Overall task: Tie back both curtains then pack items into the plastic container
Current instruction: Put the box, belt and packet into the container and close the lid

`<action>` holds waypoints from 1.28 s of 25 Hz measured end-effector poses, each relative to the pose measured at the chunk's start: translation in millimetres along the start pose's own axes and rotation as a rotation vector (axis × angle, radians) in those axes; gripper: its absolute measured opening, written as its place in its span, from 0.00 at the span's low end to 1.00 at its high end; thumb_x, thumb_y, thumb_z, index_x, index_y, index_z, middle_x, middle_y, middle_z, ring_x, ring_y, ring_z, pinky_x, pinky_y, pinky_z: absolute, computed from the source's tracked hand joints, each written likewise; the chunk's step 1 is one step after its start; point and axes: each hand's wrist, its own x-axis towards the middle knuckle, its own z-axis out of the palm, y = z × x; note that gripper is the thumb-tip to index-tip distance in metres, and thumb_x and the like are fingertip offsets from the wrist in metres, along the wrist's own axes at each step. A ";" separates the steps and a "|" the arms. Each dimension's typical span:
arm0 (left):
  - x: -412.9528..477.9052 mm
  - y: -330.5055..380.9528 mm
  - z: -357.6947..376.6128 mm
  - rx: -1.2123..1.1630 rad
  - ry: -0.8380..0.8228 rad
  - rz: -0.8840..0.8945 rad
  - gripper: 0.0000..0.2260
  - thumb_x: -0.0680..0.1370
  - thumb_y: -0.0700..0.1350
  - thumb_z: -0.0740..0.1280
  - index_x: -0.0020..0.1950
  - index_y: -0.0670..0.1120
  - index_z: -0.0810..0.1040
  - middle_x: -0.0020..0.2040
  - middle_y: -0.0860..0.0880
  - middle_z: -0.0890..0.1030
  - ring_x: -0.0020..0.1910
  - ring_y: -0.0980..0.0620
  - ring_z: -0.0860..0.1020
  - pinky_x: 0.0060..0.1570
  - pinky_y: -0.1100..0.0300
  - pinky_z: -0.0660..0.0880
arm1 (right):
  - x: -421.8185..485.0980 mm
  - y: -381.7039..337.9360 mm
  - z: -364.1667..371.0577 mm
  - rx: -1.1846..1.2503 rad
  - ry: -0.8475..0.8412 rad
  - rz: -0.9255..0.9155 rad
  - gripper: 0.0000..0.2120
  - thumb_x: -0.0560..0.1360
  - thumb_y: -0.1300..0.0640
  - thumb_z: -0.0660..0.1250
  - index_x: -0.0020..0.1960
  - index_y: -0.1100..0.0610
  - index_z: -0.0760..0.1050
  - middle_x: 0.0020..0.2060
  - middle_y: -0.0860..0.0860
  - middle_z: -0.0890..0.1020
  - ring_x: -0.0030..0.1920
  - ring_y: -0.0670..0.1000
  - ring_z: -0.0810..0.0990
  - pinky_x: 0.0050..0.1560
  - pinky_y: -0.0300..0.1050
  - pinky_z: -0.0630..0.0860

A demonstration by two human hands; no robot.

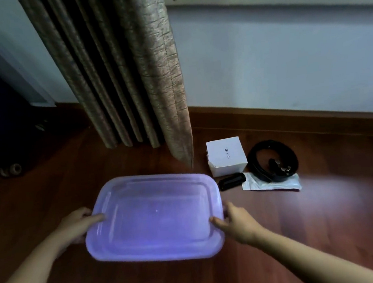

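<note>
Both hands hold the plastic container by its short ends, with the items lying to its right.

The plastic container [153, 218], pale purple and blurred, is low over the wooden floor [326, 207] in front of the person, and its long axis runs left to right; I cannot tell if it rests on the floor or is lifted. The left hand [79, 224] grips the left end and the right hand [238, 223] grips the right end, each with the thumb [97, 218] on top of the rim and the other fingers curled under, mostly hidden. The lid seems to be on, so I judge it must come off first. The white box [226, 156], small black object [232, 181], coiled black strap [272, 160] and flat packet [275, 184] lie beyond the right end, nearer to the right hand. The curtain [115, 68] hangs behind in folds.
</note>
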 end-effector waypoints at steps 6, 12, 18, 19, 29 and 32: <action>-39.1 35.8 74.4 -0.076 -0.499 0.029 0.28 0.58 0.48 0.76 0.57 0.48 0.76 0.53 0.43 0.83 0.51 0.45 0.83 0.44 0.53 0.79 | -83.3 97.7 -18.0 0.048 0.199 0.121 0.23 0.71 0.47 0.70 0.62 0.53 0.71 0.50 0.48 0.84 0.48 0.47 0.83 0.49 0.43 0.76; -66.3 89.0 187.1 0.078 -0.560 0.223 0.20 0.68 0.46 0.75 0.57 0.45 0.74 0.48 0.46 0.80 0.38 0.53 0.81 0.35 0.60 0.77 | -147.1 179.2 -50.4 0.067 0.443 0.312 0.24 0.71 0.49 0.70 0.65 0.54 0.72 0.55 0.53 0.83 0.53 0.54 0.82 0.53 0.46 0.75; -71.9 113.3 203.3 0.268 -0.536 0.235 0.15 0.73 0.52 0.70 0.54 0.44 0.73 0.44 0.44 0.80 0.36 0.50 0.82 0.33 0.61 0.78 | -143.7 204.9 -61.1 0.150 0.447 0.301 0.27 0.69 0.41 0.71 0.64 0.50 0.72 0.51 0.50 0.83 0.50 0.52 0.82 0.54 0.46 0.77; -70.8 114.5 200.7 0.340 -0.513 0.228 0.19 0.73 0.57 0.69 0.53 0.45 0.73 0.45 0.44 0.80 0.39 0.48 0.82 0.35 0.59 0.78 | -143.0 203.6 -62.4 0.199 0.444 0.305 0.29 0.69 0.42 0.71 0.66 0.51 0.70 0.52 0.50 0.83 0.50 0.51 0.81 0.54 0.45 0.76; -50.0 134.5 234.3 0.474 0.037 0.608 0.26 0.75 0.59 0.65 0.65 0.43 0.73 0.61 0.40 0.75 0.60 0.42 0.74 0.57 0.55 0.70 | -129.4 201.1 -50.6 0.314 0.447 0.249 0.34 0.70 0.41 0.70 0.71 0.48 0.62 0.63 0.49 0.77 0.63 0.54 0.75 0.58 0.44 0.71; -48.3 138.6 231.0 0.442 0.020 0.554 0.21 0.74 0.59 0.66 0.57 0.43 0.77 0.53 0.43 0.80 0.50 0.46 0.77 0.46 0.58 0.71 | -128.3 208.0 -45.6 0.317 0.471 0.269 0.36 0.68 0.38 0.70 0.71 0.45 0.63 0.63 0.48 0.77 0.63 0.54 0.76 0.63 0.50 0.72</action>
